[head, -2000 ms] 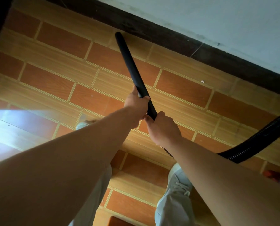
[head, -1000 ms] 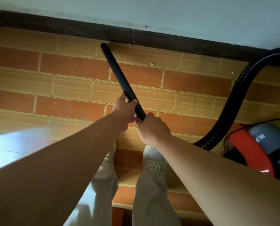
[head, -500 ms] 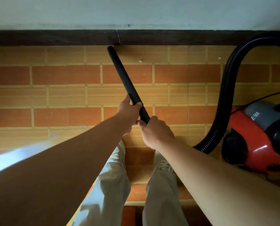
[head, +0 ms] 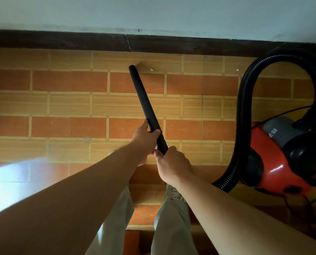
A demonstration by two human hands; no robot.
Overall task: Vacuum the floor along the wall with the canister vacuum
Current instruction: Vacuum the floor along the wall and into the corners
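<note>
Gripping the black wand [head: 144, 102] with fingers curled round it, the left hand [head: 144, 141] sat farther along the tube and the right hand [head: 171, 165] just behind it, the two almost touching. That stacked hold probably gave leverage to steer the far tip. The tip rested low on the tiled floor [head: 70, 103], near the dark skirting board [head: 61, 40] but apart from it. A white crumb [head: 151, 69] lay just right of the tip, likely the next target. The red canister vacuum [head: 282, 157] stood on the floor to the right, and its ribbed hose [head: 242, 111] arched toward the wall, slack enough to let the wand travel.
</note>
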